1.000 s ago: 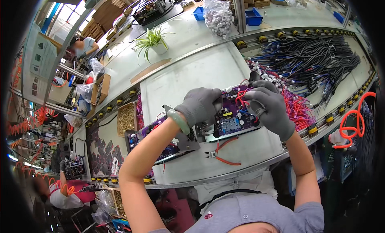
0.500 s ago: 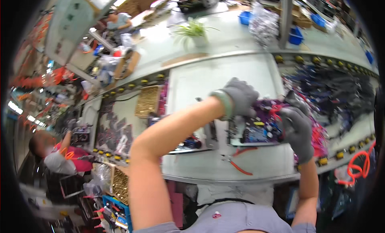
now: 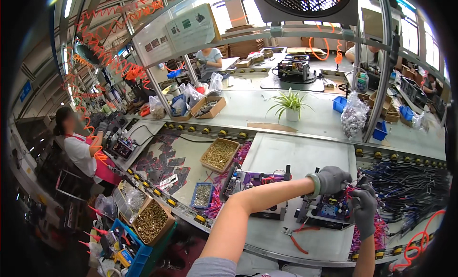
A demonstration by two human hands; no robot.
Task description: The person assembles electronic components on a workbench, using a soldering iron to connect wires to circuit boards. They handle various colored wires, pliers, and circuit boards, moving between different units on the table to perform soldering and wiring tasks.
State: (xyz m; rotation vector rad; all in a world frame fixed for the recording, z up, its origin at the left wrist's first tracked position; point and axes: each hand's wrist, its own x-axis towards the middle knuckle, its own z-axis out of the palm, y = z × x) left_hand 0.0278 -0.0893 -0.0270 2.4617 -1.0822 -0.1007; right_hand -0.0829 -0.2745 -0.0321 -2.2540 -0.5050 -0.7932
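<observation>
An opened electronic unit (image 3: 318, 214) with a metal frame and a blue circuit board sits on the bench before me. Both my hands wear grey gloves. My left hand (image 3: 333, 180) is closed over the far side of the unit, a pale green band at its wrist. On the right side, my right hand (image 3: 364, 211) is closed in a pinch. Thin red and pink wires (image 3: 350, 187) run between the fingertips of both hands; their ends are hidden. Orange-handled pliers (image 3: 299, 238) lie in front of the unit. A second similar unit (image 3: 267, 179) stands to the left, partly behind my left forearm.
Black cables (image 3: 405, 191) with pink ends are heaped at the right. Boxes of brass-coloured parts (image 3: 220, 155) and a blue tray of small metal parts (image 3: 202, 195) stand left. A roller rail (image 3: 267, 135) runs behind. A co-worker (image 3: 86, 150) is at far left.
The view has tilted up and swung left, so the bench sits lower in the picture. Both hands stay at the unit, and the left hand has come closer to the right one.
</observation>
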